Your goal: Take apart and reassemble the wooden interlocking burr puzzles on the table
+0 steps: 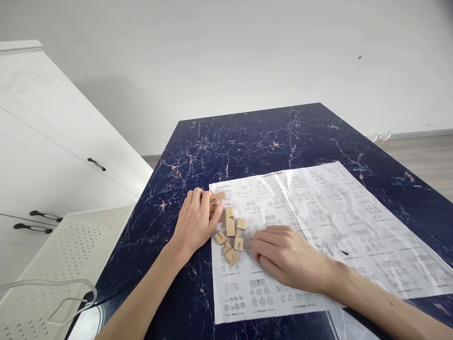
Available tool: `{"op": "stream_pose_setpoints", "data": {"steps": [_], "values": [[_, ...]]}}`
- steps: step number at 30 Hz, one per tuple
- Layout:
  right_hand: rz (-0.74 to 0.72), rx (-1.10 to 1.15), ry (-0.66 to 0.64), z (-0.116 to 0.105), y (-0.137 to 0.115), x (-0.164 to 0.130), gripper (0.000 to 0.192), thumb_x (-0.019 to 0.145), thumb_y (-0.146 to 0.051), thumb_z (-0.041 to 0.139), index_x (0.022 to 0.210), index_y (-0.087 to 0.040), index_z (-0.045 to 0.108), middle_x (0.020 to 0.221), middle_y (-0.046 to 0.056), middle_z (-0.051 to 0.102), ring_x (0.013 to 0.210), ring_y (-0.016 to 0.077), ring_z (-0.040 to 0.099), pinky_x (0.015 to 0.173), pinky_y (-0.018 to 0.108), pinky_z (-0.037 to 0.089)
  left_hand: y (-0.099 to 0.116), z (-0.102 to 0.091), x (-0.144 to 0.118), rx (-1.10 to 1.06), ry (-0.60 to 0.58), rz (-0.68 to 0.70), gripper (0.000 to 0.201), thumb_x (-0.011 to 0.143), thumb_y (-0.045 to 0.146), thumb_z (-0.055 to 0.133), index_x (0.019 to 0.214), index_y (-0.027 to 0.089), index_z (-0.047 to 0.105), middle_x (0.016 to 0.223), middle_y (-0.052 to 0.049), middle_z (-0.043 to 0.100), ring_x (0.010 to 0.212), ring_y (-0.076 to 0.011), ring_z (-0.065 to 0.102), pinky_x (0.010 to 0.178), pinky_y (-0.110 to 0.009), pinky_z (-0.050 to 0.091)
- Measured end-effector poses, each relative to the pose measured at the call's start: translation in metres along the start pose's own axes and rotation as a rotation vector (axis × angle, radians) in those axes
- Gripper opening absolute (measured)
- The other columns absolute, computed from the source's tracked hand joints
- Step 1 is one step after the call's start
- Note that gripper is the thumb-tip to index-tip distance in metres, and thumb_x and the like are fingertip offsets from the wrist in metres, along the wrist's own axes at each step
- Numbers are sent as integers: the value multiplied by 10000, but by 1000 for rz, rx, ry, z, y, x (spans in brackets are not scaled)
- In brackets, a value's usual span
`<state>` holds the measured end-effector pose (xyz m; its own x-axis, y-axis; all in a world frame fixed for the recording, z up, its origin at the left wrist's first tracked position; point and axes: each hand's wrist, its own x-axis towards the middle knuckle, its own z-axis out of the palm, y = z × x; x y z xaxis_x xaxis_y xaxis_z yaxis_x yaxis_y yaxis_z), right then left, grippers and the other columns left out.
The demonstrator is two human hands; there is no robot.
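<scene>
Pale wooden blocks lie in a loose cluster on a printed paper sheet, which is spread over my dark blue marbled counter. My left hand rests at the sheet's left edge, fingers curled around one block and pinching it lightly. My right hand lies flat on the sheet just right of the cluster, fingers loosely bent, holding nothing. I judge a steady pinch works best here, turning the block slowly while the flat hand pins the paper. Both forearms angle inward.
</scene>
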<state>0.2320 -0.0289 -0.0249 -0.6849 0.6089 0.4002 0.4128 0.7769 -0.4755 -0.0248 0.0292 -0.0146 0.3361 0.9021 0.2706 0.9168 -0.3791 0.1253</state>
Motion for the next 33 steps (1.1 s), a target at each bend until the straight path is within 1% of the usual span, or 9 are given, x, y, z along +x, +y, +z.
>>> {"op": "stream_pose_setpoints", "data": {"steps": [5, 12, 16, 23, 33], "values": [[16, 7, -21, -1, 1, 1, 309, 1043, -66, 438, 798, -167, 597, 745, -7, 602, 602, 133, 399, 593, 298, 335, 1, 1, 0, 18, 28, -12, 248, 1090, 408, 462, 1094, 186, 572, 1092, -118, 608, 987, -297, 589, 859, -465, 561], [1, 2, -9, -3, 0, 1, 321, 1037, -55, 426, 792, -164, 602, 739, -4, 604, 591, 131, 400, 584, 296, 333, 2, 2, 0, 38, 86, 9, 214, 1076, 387, 488, 1070, 190, 572, 1062, -115, 613, 959, -302, 595, 837, -464, 558], [2, -2, -6, -4, 0, 1, 320, 1034, -54, 425, 793, -165, 603, 733, -4, 605, 584, 130, 397, 576, 292, 332, 2, 3, 0, 64, 100, 13, 213, 1083, 396, 482, 1042, 201, 558, 1047, -108, 626, 948, -295, 597, 822, -449, 552], [10, -2, -16, -3, -1, 1, 319, 1038, -56, 427, 799, -171, 604, 737, -4, 614, 585, 134, 403, 576, 295, 346, 3, 2, 0, 53, 67, 2, 297, 1106, 444, 438, 940, 214, 527, 921, -72, 639, 859, -252, 628, 721, -386, 530], [9, -4, -24, -1, 0, 0, 322, 1048, -66, 420, 807, -174, 605, 746, 2, 621, 588, 136, 414, 590, 297, 338, 9, -4, -1, 59, 19, -76, 362, 1104, 498, 448, 893, 215, 523, 868, -43, 690, 739, -206, 657, 578, -313, 430]]}}
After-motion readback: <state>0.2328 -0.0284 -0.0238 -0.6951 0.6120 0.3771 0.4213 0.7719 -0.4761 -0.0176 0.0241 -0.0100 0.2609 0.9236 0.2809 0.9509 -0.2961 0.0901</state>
